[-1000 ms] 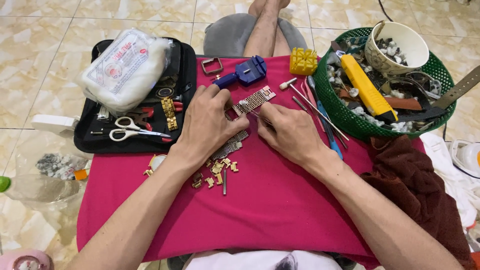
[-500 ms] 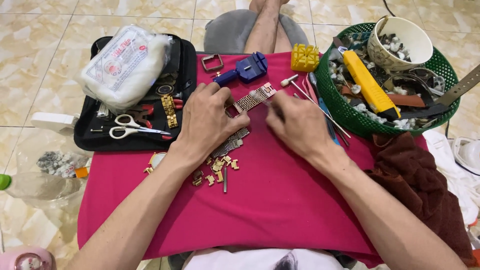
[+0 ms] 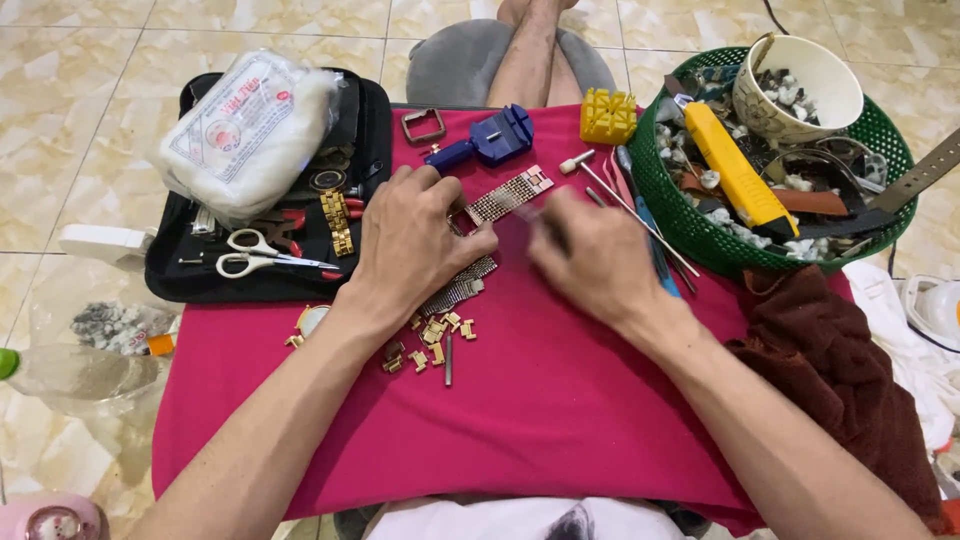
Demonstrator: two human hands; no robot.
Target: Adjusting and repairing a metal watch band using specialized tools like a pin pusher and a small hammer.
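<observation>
The left hand (image 3: 420,235) presses its fingers together on a metal watch band (image 3: 505,196) lying on the pink cloth (image 3: 540,400). The right hand (image 3: 590,255) is blurred; its grip cannot be told. Loose gold links (image 3: 432,335) lie beneath the left wrist, a blue link tool (image 3: 490,140) beyond the band, a green basket (image 3: 680,225) at right.

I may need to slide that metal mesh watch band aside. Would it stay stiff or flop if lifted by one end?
The mesh watch band looks finely woven and lies flat on the red cloth, so it would probably drape and sag, not stay rigid. Being metal, it is likely fairly heavy for its size. The left hand rests on it; pushed, it might bunch up.
</observation>
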